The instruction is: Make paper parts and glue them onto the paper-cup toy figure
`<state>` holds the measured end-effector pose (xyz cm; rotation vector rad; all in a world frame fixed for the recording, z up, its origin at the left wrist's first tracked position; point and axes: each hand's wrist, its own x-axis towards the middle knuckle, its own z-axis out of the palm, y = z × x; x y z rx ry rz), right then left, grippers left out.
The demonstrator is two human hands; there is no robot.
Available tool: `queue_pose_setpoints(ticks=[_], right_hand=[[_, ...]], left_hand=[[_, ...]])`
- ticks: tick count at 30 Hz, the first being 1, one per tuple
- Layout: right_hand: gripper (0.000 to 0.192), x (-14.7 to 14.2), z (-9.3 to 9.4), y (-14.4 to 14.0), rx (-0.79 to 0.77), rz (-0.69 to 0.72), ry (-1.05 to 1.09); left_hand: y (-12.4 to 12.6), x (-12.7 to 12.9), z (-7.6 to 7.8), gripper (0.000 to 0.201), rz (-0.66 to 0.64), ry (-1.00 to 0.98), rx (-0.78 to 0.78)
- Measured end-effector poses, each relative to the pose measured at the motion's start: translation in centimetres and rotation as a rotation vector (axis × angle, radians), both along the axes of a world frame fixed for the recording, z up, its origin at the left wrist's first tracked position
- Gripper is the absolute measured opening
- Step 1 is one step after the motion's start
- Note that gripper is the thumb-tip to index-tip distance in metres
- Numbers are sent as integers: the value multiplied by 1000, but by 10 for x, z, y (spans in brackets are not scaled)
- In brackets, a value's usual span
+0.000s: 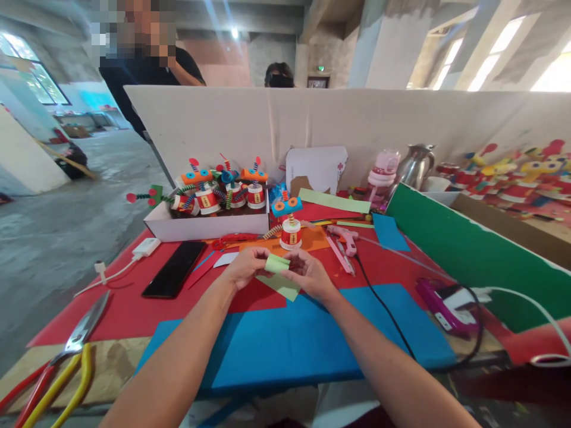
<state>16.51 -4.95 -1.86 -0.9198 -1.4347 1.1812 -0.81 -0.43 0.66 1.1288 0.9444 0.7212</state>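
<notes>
Between my two hands is a rolled strip of light green paper [276, 263]. My left hand [245, 266] pinches its left end, and my right hand [307, 272] grips the right end. A flat light green paper piece [283, 287] lies on the table just under the roll. Beyond my fingers stands a paper-cup figure [291, 233] with a blue rolled head, orange round eyes and coiled paper arms. A pink glue gun [343, 233] rests to the right of the figure, its black cable running toward me.
A white box [209, 227] at the back left holds several similar figures. Large scissors [78, 333] and a black phone [173, 269] lie at left. A purple power strip [446, 309] and a green box [459, 249] are at right. People stand behind the white partition [214, 119].
</notes>
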Motion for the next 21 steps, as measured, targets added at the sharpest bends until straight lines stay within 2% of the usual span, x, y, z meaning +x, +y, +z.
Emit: queue_pose_setpoints(ticks=[4, 8, 13, 16, 21], right_hand=[[26, -1, 1, -4, 13, 23, -118], [26, -2, -1, -3, -26, 55, -116], [28, -4, -5, 4, -79, -22, -5], [30, -5, -5, 5, -91, -76, 60], [27, -6, -2, 1, -75, -65, 39]], left_hand=[[1, -3, -3, 14, -45, 59, 8], [1, -6, -5, 12, -70, 98, 16], [-1, -3, 0, 30, -15, 29, 124], [-3, -1, 0, 33, 13, -25, 182], [-1, -4, 0, 38, -23, -75, 89]])
